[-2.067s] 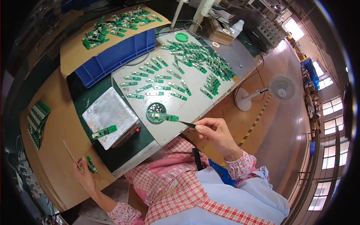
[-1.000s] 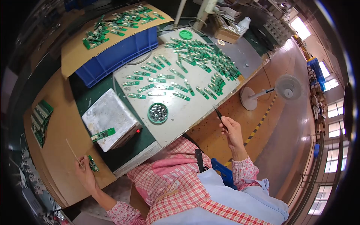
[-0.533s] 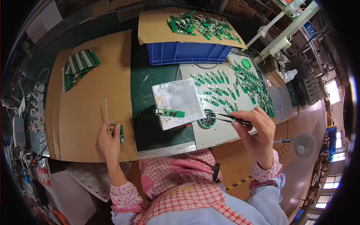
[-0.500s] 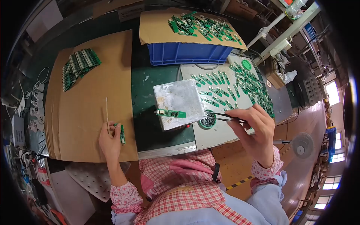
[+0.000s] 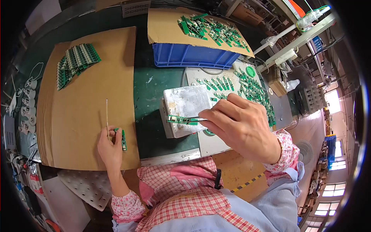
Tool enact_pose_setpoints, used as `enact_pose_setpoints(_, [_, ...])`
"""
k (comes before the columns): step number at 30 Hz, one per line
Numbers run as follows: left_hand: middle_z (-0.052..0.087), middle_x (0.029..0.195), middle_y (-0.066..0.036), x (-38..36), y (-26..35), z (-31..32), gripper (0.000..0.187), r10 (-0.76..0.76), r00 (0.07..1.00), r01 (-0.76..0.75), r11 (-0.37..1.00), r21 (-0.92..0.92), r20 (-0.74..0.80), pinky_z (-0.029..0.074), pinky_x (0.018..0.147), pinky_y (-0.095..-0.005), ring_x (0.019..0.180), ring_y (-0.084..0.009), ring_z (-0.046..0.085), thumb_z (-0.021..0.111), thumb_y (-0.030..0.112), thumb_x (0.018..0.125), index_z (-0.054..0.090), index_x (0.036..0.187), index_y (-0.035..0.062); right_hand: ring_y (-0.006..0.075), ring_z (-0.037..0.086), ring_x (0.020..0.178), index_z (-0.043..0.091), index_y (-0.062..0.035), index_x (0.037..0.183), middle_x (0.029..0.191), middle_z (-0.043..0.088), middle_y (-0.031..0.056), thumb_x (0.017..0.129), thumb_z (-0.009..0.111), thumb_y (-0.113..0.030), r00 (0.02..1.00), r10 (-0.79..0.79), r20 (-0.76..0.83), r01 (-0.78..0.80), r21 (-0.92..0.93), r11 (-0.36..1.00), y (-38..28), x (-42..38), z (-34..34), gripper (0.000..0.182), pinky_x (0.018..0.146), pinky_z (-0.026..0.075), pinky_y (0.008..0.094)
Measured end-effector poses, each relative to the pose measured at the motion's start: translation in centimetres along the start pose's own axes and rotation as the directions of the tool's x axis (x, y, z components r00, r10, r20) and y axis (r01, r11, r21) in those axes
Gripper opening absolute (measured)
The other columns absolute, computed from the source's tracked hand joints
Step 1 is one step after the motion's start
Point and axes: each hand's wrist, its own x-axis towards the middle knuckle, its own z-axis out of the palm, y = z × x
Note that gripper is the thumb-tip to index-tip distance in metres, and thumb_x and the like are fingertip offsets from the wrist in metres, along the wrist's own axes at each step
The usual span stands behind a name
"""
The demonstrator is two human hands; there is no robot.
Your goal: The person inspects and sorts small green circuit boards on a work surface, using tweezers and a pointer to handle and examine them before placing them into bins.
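My left hand [image 5: 109, 149] rests on the cardboard sheet [image 5: 87, 116], fingers closed round a thin stick [image 5: 107, 112] that points up. At its fingertips lies a small green circuit board [image 5: 123, 140]. My right hand [image 5: 243, 125] pinches dark tweezers [image 5: 201, 119], whose tips meet another green board [image 5: 179, 119] on the front of the silver metal block [image 5: 187, 104]. Pins stick out at that board's left end. Whether the tweezer tips clamp the board or only touch it cannot be made out.
Stacked green boards [image 5: 77, 62] lie on the cardboard's upper left. Behind the block, a blue crate [image 5: 193, 57] carries a cardboard lid with loose boards. More boards [image 5: 251, 87] cover the grey plate at right. A lamp arm [image 5: 286, 42] slants at upper right.
My right hand has moved left, bringing the tweezers to the board on the block and covering the round dish of small parts. My left hand still holds the stick. The view has shifted slightly.
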Motion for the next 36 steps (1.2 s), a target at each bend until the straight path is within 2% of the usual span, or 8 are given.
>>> enact_pose_setpoints(8, [0.059,0.075,-0.006,0.1,-0.6,0.1,0.020,0.035,0.999,-0.035,0.999,-0.028,-0.006,0.045,0.060,-0.0305,0.062,-0.0166,0.055,0.069,0.018,0.086,0.061,0.097,0.0033,0.0180,0.054,0.072,0.062,-0.0071,0.092,0.078,0.053,0.0020,0.072,0.063,-0.012,1.000,0.008,0.009,-0.008,-0.012,1.000,-0.1,0.2,0.2,0.020,0.055,0.046,0.0313])
enact_pose_setpoints(14, [0.059,0.074,-0.005,0.1,-0.3,-0.1,0.020,-0.005,1.000,0.006,0.999,-0.048,0.015,0.043,0.057,-0.0308,0.060,-0.0157,0.052,0.069,0.018,0.086,0.061,0.097,0.0042,0.0178,0.055,0.073,0.061,-0.0070,0.092,0.078,0.053,0.0018,0.072,0.063,-0.012,1.000,0.006,0.021,-0.006,-0.014,1.000,-0.1,0.2,0.3,0.021,0.057,0.047,0.0310])
enact_pose_setpoints(20, [0.059,0.076,-0.007,0.1,-0.8,0.1,0.020,0.038,0.999,-0.038,0.998,-0.056,-0.011,0.045,0.061,-0.0299,0.066,-0.0162,0.056,0.069,0.018,0.086,0.061,0.098,0.0036,0.0177,0.055,0.074,0.061,-0.0070,0.093,0.079,0.053,0.0018,0.072,0.064,-0.012,0.999,0.005,0.035,-0.005,-0.016,1.000,-0.2,0.4,0.2,0.022,0.058,0.047,0.0308])
enact_pose_setpoints(23, [0.056,0.078,-0.004,0.1,-0.3,-0.1,0.018,-0.025,0.999,0.028,0.996,-0.082,0.032,0.045,0.067,-0.0241,0.070,-0.0098,0.051,0.067,0.012,0.088,0.059,0.098,0.0000,0.0176,0.055,0.075,0.061,-0.0069,0.093,0.079,0.053,0.0017,0.072,0.065,-0.013,0.999,-0.002,0.036,0.003,-0.022,1.000,-0.2,0.3,0.3,0.023,0.058,0.047,0.0307])
enact_pose_setpoints(26, [0.059,0.077,-0.008,0.1,-0.8,0.1,0.019,0.009,1.000,-0.008,0.996,-0.086,0.004,0.047,0.065,-0.0310,0.068,-0.0174,0.057,0.069,0.015,0.086,0.060,0.098,0.0023,0.0175,0.055,0.074,0.061,-0.0068,0.093,0.079,0.053,0.0015,0.071,0.067,-0.014,0.999,-0.005,0.036,0.006,-0.022,1.000,-0.3,0.3,0.2,0.024,0.058,0.047,0.0305])
enact_pose_setpoints(32, [0.059,0.077,-0.008,0.1,-0.6,0.0,0.018,-0.013,1.000,0.014,0.995,-0.096,0.014,0.047,0.064,-0.0303,0.067,-0.0174,0.057,0.069,0.015,0.086,0.060,0.097,0.0027,0.0172,0.055,0.073,0.061,-0.0067,0.093,0.078,0.053,0.0014,0.069,0.068,-0.015,1.000,-0.020,0.017,0.020,-0.013,1.000,-0.1,0.2,0.2,0.026,0.056,0.046,0.0304])
enact_pose_setpoints(35, [0.055,0.079,-0.003,0.1,-0.2,-0.1,0.017,-0.026,0.999,0.029,0.996,-0.083,0.038,0.044,0.067,-0.0235,0.070,-0.0098,0.050,0.067,0.011,0.088,0.058,0.098,-0.0003,0.0171,0.054,0.071,0.061,-0.0068,0.092,0.077,0.052,0.0013,0.069,0.068,-0.015,0.999,-0.037,-0.018,0.037,-0.002,0.999,0.1,0.1,0.4,0.026,0.054,0.046,0.0302])
enact_pose_setpoints(36, [0.054,0.079,-0.003,0.1,0.0,-0.3,0.017,-0.049,0.998,0.052,0.995,-0.087,0.047,0.044,0.067,-0.0236,0.071,-0.0099,0.050,0.067,0.011,0.088,0.059,0.098,-0.0003,0.0171,0.054,0.070,0.061,-0.0069,0.092,0.077,0.051,0.0013,0.069,0.068,-0.015,0.999,-0.042,-0.031,0.042,0.004,0.999,0.1,0.0,0.4,0.026,0.053,0.045,0.0301])
